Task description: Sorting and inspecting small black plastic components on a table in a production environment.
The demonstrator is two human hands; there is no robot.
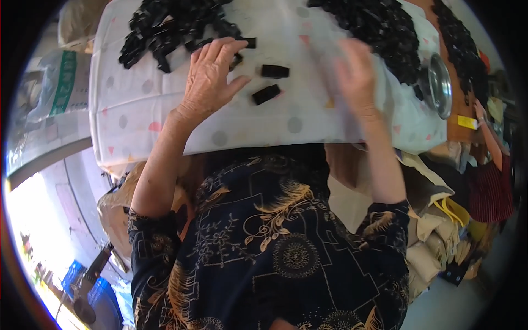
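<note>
My left hand (212, 77) is over the near edge of a heap of small black pieces (170, 30) on the left of the table. Its fingers are stretched out and its thumb stands apart. By the fingertips lies a small black block (251, 43); whether they touch it I cannot tell. Two more black rectangular pieces lie loose to the right of the thumb, one black piece (275, 71) behind the other black piece (266, 94). My right hand (355, 74), smeared by motion, is over the cloth near the right heap of black pieces (379, 36).
A pale cloth (220, 137) with dots and triangles covers the table. A round metal bowl (439, 85) stands at its right edge. Beyond it, on a brown surface, is another black heap (459, 44), where a co-worker's arm (489, 135) reaches in. A clear plastic bag (58, 88) is at the left.
</note>
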